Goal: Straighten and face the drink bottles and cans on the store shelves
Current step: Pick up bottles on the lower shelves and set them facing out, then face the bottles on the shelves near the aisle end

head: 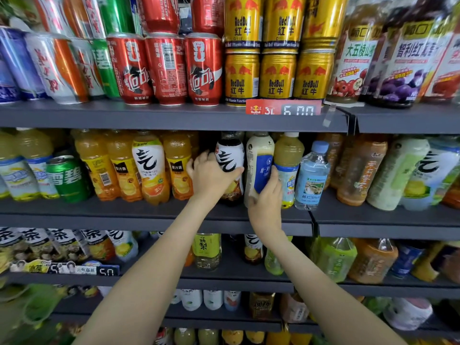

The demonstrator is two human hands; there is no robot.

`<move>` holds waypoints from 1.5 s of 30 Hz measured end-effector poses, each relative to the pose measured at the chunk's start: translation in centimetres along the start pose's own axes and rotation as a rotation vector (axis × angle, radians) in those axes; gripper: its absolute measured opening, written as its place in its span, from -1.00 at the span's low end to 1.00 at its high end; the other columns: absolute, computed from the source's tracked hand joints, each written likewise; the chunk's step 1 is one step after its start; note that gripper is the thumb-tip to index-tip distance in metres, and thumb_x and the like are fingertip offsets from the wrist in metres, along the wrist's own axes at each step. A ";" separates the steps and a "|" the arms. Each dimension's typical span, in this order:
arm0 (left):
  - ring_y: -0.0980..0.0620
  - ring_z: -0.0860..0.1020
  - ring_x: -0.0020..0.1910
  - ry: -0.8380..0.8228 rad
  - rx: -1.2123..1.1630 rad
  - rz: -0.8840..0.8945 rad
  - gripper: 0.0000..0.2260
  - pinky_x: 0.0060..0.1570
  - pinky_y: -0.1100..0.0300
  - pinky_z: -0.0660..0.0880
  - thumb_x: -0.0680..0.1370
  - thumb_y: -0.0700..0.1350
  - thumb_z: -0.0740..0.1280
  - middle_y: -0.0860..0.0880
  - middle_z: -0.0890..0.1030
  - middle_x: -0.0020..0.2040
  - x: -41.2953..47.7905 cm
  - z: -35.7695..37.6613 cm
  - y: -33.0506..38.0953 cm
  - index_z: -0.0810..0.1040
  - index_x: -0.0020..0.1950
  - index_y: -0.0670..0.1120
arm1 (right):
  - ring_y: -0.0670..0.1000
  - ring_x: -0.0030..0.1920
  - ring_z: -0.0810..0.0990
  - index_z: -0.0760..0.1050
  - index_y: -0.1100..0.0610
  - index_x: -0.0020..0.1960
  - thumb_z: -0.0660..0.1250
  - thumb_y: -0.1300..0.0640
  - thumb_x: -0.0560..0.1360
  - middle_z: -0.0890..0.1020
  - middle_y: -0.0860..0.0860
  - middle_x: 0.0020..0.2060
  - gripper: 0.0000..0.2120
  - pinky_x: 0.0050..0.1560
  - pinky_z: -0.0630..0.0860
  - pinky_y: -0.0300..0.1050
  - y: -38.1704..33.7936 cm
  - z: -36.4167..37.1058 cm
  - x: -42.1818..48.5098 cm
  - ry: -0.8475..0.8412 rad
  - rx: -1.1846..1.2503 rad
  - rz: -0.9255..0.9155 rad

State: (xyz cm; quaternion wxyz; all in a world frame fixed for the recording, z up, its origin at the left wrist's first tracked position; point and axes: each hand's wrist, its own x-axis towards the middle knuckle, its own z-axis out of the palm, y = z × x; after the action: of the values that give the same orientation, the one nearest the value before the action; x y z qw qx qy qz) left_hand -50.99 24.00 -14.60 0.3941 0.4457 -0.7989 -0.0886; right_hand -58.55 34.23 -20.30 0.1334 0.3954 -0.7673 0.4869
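Centre of frame, middle shelf (124, 210). The left hand (211, 176) wraps the dark bottle with the white label (230, 158), thumb laid across the label front and fingers curled round its left flank. The right hand (265, 197) grips the pale bottle with the blue label (260, 155) low on its body, fingers curled round the right side. The two bottles stand just beside each other in the front row.

Judgement: each grip sits on the body and not the cap, which suits turning a bottle on its base so the label faces out. The pale bottle leans slightly, so it is probably being set upright.

Items outstanding: the green can (67, 180) at centre left stands tilted among bottles. On the shelf above, the middle red can (165, 68) shows its barcode side.

Not verifiable: both bottle bases are covered by the hands, and the left fingertips lie behind the bottle. The right edge of the frame and the lower shelves are blurred.
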 end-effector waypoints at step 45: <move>-0.17 0.59 -0.03 -0.122 0.019 0.621 -0.71 -0.27 0.03 0.51 0.50 -0.10 0.35 -0.11 0.58 0.05 -10.4 1.7 22.3 0.52 0.19 -0.14 | 0.04 -0.05 0.50 0.49 0.20 0.07 0.19 0.11 0.49 0.56 0.08 -0.09 -0.76 -0.17 0.43 -0.20 11.4 -25.2 4.9 0.172 -0.185 -0.399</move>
State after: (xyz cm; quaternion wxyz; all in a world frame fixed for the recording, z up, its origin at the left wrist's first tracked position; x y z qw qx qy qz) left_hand -63.46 44.86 -10.51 0.3496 0.1783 -0.9196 0.0169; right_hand -74.72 55.75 -12.38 0.3277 0.4822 -0.7012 0.4104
